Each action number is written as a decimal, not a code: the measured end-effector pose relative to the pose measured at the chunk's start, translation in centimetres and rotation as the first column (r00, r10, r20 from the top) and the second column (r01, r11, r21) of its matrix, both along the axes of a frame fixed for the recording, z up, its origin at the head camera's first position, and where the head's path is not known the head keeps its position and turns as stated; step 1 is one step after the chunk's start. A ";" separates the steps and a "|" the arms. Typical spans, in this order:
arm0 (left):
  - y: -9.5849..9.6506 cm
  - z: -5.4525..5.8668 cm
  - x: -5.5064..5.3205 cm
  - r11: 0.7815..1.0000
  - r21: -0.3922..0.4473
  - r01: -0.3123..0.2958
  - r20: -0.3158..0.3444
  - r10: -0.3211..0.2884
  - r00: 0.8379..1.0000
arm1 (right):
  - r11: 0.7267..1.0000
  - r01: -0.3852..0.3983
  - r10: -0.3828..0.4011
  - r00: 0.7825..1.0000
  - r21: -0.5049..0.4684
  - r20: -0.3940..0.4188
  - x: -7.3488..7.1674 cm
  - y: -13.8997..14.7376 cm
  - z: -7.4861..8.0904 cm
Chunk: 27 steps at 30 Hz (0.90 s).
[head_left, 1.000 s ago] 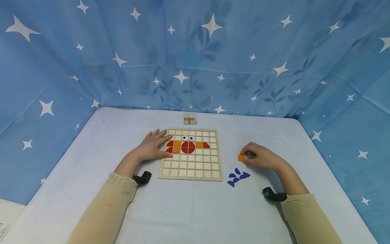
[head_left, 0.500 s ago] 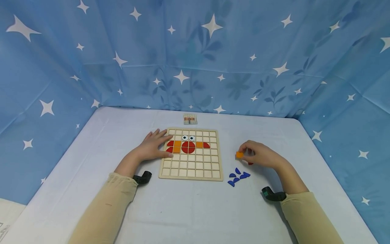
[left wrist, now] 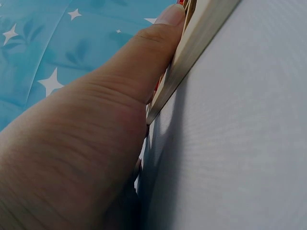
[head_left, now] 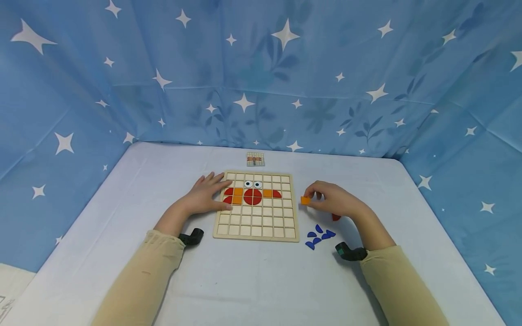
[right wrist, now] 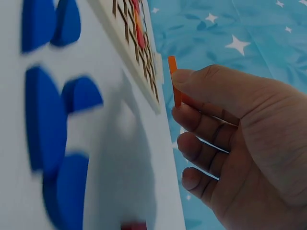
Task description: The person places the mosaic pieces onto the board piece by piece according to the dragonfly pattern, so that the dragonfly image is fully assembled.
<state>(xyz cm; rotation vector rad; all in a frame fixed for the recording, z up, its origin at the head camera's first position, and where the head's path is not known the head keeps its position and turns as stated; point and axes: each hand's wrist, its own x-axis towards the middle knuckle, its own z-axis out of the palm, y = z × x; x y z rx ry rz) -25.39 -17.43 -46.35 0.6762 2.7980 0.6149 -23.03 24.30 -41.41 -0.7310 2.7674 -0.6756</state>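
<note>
My right hand [head_left: 332, 198] pinches an orange square tile [head_left: 305, 200] between thumb and fingers, just right of the wooden grid board [head_left: 257, 237]. In the right wrist view the orange tile [right wrist: 174, 81] is seen edge-on, raised above the table. My left hand [head_left: 205, 195] rests on the board's left edge with fingers spread; its thumb [left wrist: 144, 52] lies over the rim in the left wrist view. On the board are a red circle [head_left: 253, 197], two eye pieces [head_left: 253, 184], orange squares [head_left: 237, 196] and red quarter pieces [head_left: 277, 194], some partly covered by the left hand.
Several blue half-round pieces [head_left: 317, 240] lie right of the board's lower corner. A red piece [head_left: 336, 217] sits on the table under the right hand. Behind the board lies a small pattern card [head_left: 255, 159]. A blue star-patterned curtain [head_left: 261, 90] surrounds the white table [head_left: 244, 280].
My right hand has lifted the orange square from the table and carried it left toward the board, uncovering a red piece. The left hand stays where it was.
</note>
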 end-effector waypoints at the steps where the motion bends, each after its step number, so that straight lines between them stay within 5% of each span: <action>1: 0.0 0.0 0.0 1.000 0.002 0.000 0.000 0.000 1.000 | 1.000 -0.007 0.007 1.000 -0.001 -0.003 -0.1 -0.4 0.0; 27: -0.1 -0.2 -0.1 1.000 -0.010 0.006 -0.004 -0.006 1.000 | 0.998 -0.061 0.063 0.996 -0.031 0.069 -1.8 -9.8 -1.0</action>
